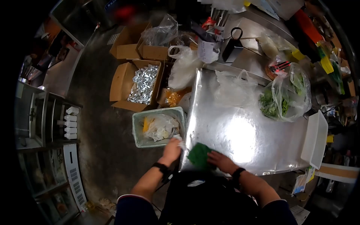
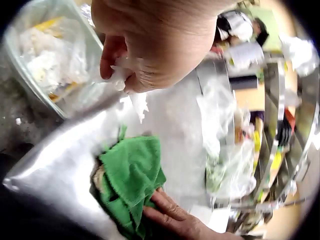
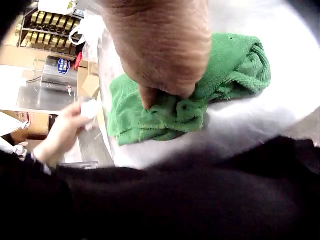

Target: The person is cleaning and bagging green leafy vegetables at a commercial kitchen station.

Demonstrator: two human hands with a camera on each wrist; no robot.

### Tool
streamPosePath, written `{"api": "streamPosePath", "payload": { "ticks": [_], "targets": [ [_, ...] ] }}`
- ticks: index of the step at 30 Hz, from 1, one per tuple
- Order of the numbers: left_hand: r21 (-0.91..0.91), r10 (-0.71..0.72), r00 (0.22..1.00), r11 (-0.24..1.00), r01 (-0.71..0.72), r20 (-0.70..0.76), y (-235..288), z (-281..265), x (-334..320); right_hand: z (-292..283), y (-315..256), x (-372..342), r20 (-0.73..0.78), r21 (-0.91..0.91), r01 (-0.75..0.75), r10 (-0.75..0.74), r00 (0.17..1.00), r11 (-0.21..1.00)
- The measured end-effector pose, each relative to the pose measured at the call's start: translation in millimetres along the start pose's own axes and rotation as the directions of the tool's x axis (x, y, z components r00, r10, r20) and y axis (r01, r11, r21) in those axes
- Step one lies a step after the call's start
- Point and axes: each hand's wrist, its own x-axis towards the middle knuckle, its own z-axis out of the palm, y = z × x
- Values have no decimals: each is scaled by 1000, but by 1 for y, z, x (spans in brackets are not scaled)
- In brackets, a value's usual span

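Observation:
My left hand [image 1: 172,152] pinches a crumpled white scrap [image 2: 120,80] between thumb and fingers, close by the near-left edge of the steel table [image 1: 210,123]. Just left of that hand, on the floor side, stands a pale green bin [image 1: 150,143] with a plastic bag and waste inside. A folded green cloth [image 1: 198,155] lies on the table at its near-left corner. On the cloth rests my right hand [image 1: 224,162], its fingers reaching over the fabric and pressing it, as the left wrist view [image 2: 172,217] also shows. In the right wrist view the cloth [image 3: 235,65] is bunched around the fingertips.
A clear bag of leafy greens [image 1: 275,101] and a thin plastic bag [image 1: 236,88] lie on the table. A white tray [image 1: 317,138] stands along its right edge. Beyond the bin is a cardboard box [image 1: 122,84] full of silvery packets. White bottles [image 1: 70,123] stand on shelves at left.

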Motion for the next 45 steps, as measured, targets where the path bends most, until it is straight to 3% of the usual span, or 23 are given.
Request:
{"api": "streamPosePath", "payload": {
  "ticks": [3, 6, 7, 8, 12, 13, 14, 15, 16, 17, 18, 20, 21, 23, 25, 30, 33, 35, 37, 40, 42, 43, 45],
  "targets": [
    [95, -322, 928, 934, 343, -186, -36, -61, -63, -9, 44, 53, -237, 72, -77, 92, 967, 994],
    [-115, -640, 749, 768, 630, -171, -95, -91, -152, -55, 75, 94, -265, 97, -255, 271, 925, 962],
    [-222, -702, 691, 711, 667, -175, -94, -97, -178, -65, 89, 109, -243, 144, -315, 342, 908, 938],
    [-57, -715, 672, 692, 720, -194, -90, -105, -199, -66, 106, 124, -262, 112, -339, 357, 897, 934],
    [-178, -848, 518, 530, 829, -114, -102, -88, -296, -111, 135, 185, -188, 140, -509, 528, 828, 849],
    [-111, -801, 588, 599, 793, -113, -69, -93, -296, -120, 143, 200, -175, 139, -572, 588, 790, 809],
    [-152, -915, 404, 397, 905, 12, -61, -87, -302, -127, 148, 213, -189, 145, -566, 585, 789, 811],
    [-211, -892, 450, 432, 877, 48, -75, -69, -330, -132, 152, 224, -183, 147, -606, 623, 760, 782],
    [-494, -951, 301, 227, 839, 75, -67, -52, -341, -134, 153, 231, -172, 152, -647, 664, 727, 747],
    [-378, -955, 273, 211, 901, 117, -113, -21, -389, -137, 147, 232, -169, 186, -639, 665, 728, 747],
    [-245, -945, 284, 240, 939, 162, -88, -25, -371, -125, 143, 232, -154, 190, -643, 669, 727, 742],
    [27, -919, 305, 321, 947, 251, -8, -46, -309, -93, 141, 234, -219, -128, -409, 376, 900, 903],
    [20, -924, 282, 297, 955, 257, -17, -33, -322, -69, 132, 226, -358, -146, -260, 194, 913, 955],
    [124, -879, 393, 436, 891, 270, -64, -5, -327, -66, 74, 202, -515, -92, -56, 1, 857, 994],
    [63, -809, 550, 573, 817, 209, -46, -23, -286, -48, 23, 172, -448, 11, 122, -104, 888, 992],
    [-271, -705, 709, 684, 677, -8, -57, -54, -192, 10, -37, 67, -135, 97, 274, -260, 956, 957],
    [-225, -644, 765, 750, 623, -28, -62, -72, -139, 9, -9, -5, -139, 243, 140, -108, 984, 960],
    [-324, -619, 785, 739, 591, 21, -66, -71, -110, 29, 24, -50, -176, 142, -145, 170, 970, 979],
    [-433, -541, 837, 738, 517, 78, -59, -61, -84, 56, 49, -93, -280, 245, -386, 446, 850, 889],
    [-550, -541, 812, 619, 561, 219, -14, -55, -50, 32, 53, -126, -126, 325, -744, 806, 578, 584],
    [-569, -484, 844, 637, 520, 229, 31, -51, -32, -3, 54, -133, 122, 557, -776, 895, 429, 296],
    [-555, -471, 837, 633, 540, 278, 35, -44, -26, -16, 52, -134, 113, 572, -769, 901, 419, 286],
    [-523, -432, 792, 595, 610, 432, 46, -38, -10, -35, 49, -135, 7, 866, -479, 956, 292, 140]
  ]
}}
